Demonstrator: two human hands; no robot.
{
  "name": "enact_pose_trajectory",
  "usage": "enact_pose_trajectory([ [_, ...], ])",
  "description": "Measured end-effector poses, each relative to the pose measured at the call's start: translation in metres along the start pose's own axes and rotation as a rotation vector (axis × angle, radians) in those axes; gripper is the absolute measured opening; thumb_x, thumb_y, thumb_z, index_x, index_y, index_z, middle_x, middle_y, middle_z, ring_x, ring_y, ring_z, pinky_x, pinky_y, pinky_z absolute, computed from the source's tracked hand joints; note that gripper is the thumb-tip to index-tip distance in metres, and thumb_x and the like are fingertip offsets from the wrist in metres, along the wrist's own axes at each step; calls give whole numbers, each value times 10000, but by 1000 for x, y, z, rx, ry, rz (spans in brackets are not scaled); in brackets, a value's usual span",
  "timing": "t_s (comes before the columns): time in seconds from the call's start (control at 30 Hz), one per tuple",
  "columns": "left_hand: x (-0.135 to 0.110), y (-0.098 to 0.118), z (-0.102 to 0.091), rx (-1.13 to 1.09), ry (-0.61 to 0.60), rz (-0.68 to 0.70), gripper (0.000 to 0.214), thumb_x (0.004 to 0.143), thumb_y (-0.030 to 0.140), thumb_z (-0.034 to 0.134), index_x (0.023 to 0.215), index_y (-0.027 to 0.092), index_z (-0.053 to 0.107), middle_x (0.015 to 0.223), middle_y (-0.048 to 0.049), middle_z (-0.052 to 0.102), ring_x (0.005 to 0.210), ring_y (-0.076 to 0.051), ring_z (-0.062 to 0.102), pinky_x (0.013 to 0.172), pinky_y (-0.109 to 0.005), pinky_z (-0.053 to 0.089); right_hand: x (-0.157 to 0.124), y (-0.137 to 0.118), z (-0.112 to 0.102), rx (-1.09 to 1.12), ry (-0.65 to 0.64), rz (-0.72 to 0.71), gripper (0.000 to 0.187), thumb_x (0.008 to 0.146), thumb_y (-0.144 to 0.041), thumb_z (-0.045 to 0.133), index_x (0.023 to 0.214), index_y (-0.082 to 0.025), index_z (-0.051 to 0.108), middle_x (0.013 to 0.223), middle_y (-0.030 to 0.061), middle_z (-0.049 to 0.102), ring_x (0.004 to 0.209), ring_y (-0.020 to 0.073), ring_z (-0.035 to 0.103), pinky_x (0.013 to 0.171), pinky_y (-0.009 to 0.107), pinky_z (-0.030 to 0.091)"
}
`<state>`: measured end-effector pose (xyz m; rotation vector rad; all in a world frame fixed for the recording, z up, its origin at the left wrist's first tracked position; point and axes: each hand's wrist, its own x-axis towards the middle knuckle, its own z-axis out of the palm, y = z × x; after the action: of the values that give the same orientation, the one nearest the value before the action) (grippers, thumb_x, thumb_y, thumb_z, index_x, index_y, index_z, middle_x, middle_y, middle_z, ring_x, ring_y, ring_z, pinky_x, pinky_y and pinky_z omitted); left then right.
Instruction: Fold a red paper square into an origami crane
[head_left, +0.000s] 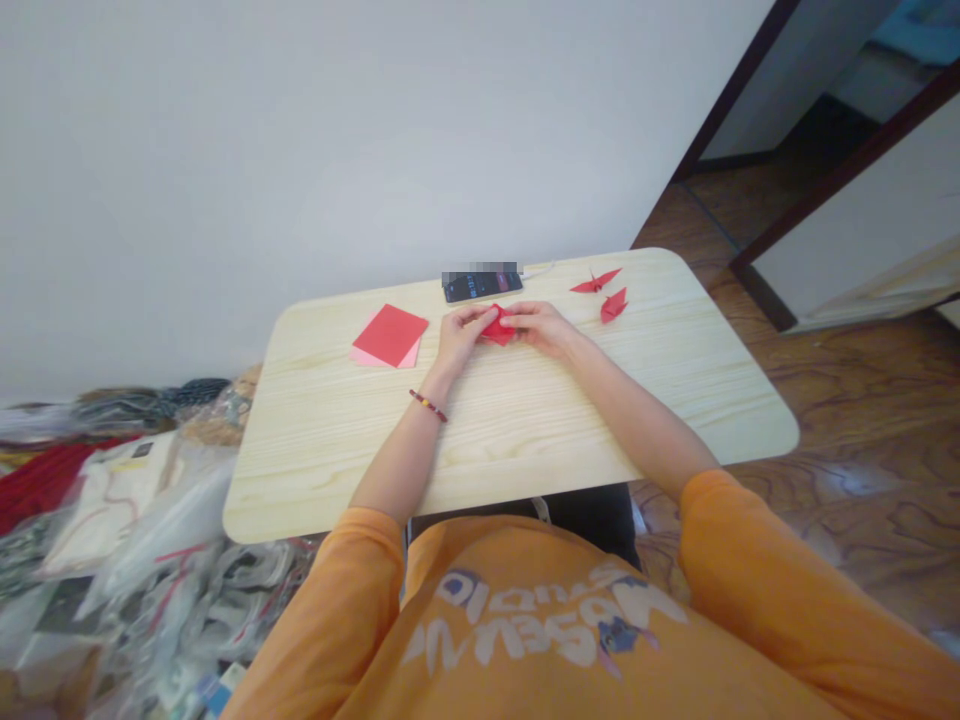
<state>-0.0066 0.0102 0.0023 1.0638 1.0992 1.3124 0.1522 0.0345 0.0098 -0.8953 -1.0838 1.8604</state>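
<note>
Red folded paper [499, 325] pinched between my left hand [459, 338] and right hand [544, 330], fingers gripping it over the wooden table [337, 440]; fold detail looks hidden. Two paper cranes [596, 282] lie just beyond.

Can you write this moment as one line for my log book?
left hand holds folded red paper | right hand holds same paper | nearby: red paper crane, paper stack, phone

Bright even light, faint shadow under the right hand [544, 330], curved wide-angle edges, blurred plastic bags [142, 530]
</note>
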Motion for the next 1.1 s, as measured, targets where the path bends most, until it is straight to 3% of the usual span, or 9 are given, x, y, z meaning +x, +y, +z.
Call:
enact_pose_trajectory([
  [0.6,2,-1,-6,67,18,9,364,606,481,773,728,142,717,654,-26,694,514,-100,564,452,-201,421,-1,0,-2,-59,-19,48,317,470,-237,891,696,-120,702,697,29,704,662,120,632,674,247,517],
  [0.9,0,0,-5,82,20,-5,381,594,492,784,737,144,723,655,-32,701,514,-110,581,458,-210,439,-2,-2,-2,-71,-4,53,261,509,-173,879,677,-122,686,658,20,688,628,112,627,669,255,522],
  [1.1,-1,0,-6,35,-31,-16,398,542,432,829,791,139,725,722,-48,728,590,-142,644,547,-243,517,-2,-2,0,-63,6,61,247,520,-159,874,672,-121,683,666,27,695,633,117,636,677,254,525],
])
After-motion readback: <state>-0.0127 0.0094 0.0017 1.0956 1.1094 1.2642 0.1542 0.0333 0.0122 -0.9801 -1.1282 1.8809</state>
